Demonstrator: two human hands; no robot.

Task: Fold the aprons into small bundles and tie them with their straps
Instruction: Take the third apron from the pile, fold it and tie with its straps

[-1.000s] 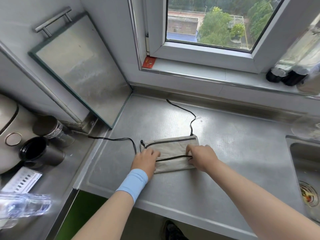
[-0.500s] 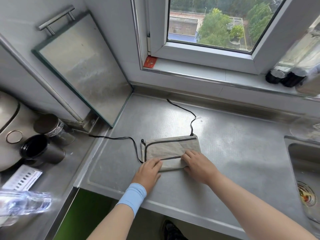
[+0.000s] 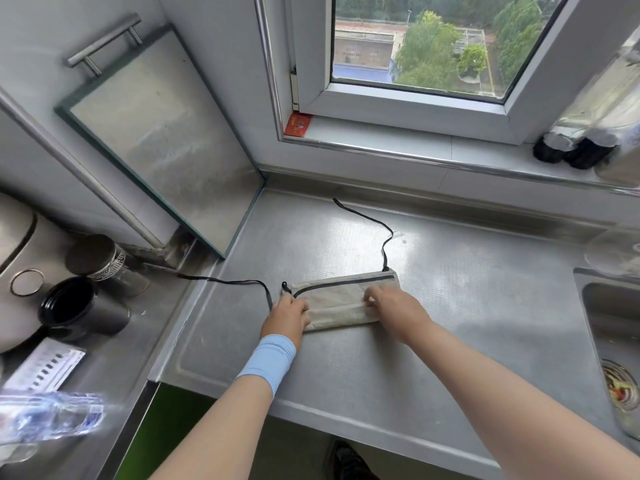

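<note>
Left hand (image 3: 289,315) – fingers bent, gripping the left end of the folded apron (image 3: 341,306); a light-blue wristband (image 3: 266,360) is sitting on the wrist. Right hand (image 3: 394,308) – fingers curled, pinching the cloth near the right end, with the knuckles facing up. Both hands are holding the bundle down against the counter (image 3: 381,368).

The apron is lying as a narrow beige strip with dark trim along its far edge, near the middle of the steel counter and between the two hands. Its left strap (image 3: 235,281) is trailing from the left end, past the counter's raised lip, towards the lower surface on the left. The far strap (image 3: 384,233) is running from the right far corner, curving back towards the wall under the window (image 3: 415,46).

Leaning against the left wall is a glass panel (image 3: 162,133) with a bar handle above it. On the lower surface to the left, a black cup (image 3: 79,308) is lying just beside a tin (image 3: 100,256), and a clear bottle (image 3: 45,415) is showing blurred at the near edge. A sink (image 3: 609,323) is sitting at the counter's right end, well apart from the apron. A red card (image 3: 298,124) is resting on the sill at the window's left corner.
</note>
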